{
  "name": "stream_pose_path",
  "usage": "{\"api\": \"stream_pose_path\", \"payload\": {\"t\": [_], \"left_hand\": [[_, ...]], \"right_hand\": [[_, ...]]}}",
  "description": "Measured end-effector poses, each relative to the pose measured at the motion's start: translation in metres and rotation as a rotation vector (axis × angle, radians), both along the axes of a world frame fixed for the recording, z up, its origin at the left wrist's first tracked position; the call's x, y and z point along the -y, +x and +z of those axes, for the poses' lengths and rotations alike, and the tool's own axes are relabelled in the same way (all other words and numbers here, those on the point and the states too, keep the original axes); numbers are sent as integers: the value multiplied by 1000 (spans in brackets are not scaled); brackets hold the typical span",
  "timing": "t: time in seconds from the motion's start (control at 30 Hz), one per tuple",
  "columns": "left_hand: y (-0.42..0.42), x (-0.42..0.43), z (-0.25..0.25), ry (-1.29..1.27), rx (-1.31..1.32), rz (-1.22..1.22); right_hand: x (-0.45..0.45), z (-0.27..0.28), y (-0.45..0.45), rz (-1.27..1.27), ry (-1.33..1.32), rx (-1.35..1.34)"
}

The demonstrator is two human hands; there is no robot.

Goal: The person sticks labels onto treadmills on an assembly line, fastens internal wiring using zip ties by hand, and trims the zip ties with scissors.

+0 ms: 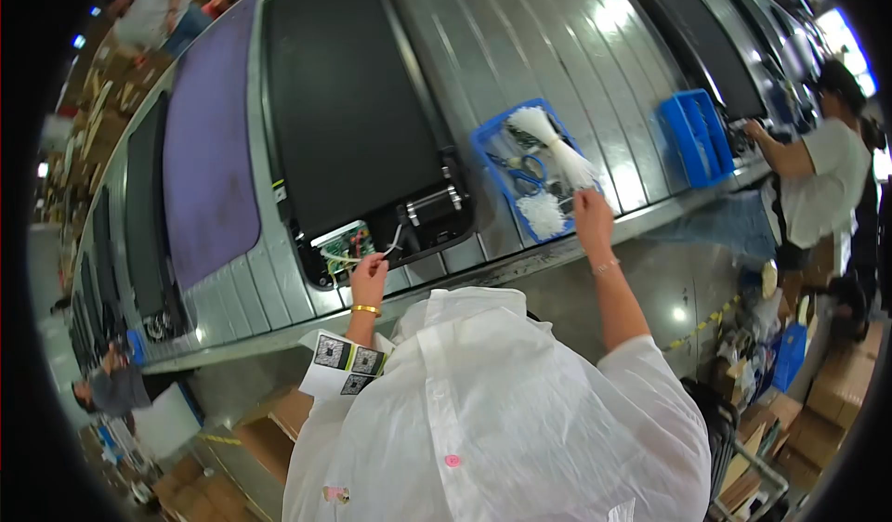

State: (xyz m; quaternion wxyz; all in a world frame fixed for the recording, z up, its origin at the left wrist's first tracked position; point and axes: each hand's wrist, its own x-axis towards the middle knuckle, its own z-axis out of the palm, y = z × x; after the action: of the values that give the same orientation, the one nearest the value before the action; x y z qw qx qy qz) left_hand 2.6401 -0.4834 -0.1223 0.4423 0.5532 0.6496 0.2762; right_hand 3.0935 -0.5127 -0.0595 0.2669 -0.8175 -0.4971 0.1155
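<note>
A long black machine (348,95) lies on the metal conveyor, its near end opened to show a green circuit board (349,246) and a silver motor (435,203). My left hand (370,276) is at the board's right side, its fingers closed around a white cable (394,241). My right hand (593,214) is over the near right corner of a blue tray (488,162), fingers pinched together; what they hold is too small to name. That tray contains a bundle of white zip ties (557,148), blue-handled scissors (530,171) and a pile of small white parts (541,215).
A purple panel (212,141) and another dark unit (147,215) lie to the left. An empty-looking blue bin (697,139) stands at the right, near a co-worker (818,164) at another black unit. Cardboard boxes (841,383) are stacked lower right.
</note>
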Motion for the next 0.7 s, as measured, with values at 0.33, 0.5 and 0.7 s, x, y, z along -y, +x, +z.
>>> {"api": "stream_pose_path", "payload": {"t": [0.33, 0.5, 0.7], "left_hand": [[54, 22, 109, 38, 42, -451], [4, 26, 110, -79, -104, -550], [-83, 19, 88, 173, -303, -886]], "right_hand": [[0, 59, -193, 695, -3, -769], [9, 53, -245, 663, -108, -863], [20, 19, -340, 838, -210, -441]]}}
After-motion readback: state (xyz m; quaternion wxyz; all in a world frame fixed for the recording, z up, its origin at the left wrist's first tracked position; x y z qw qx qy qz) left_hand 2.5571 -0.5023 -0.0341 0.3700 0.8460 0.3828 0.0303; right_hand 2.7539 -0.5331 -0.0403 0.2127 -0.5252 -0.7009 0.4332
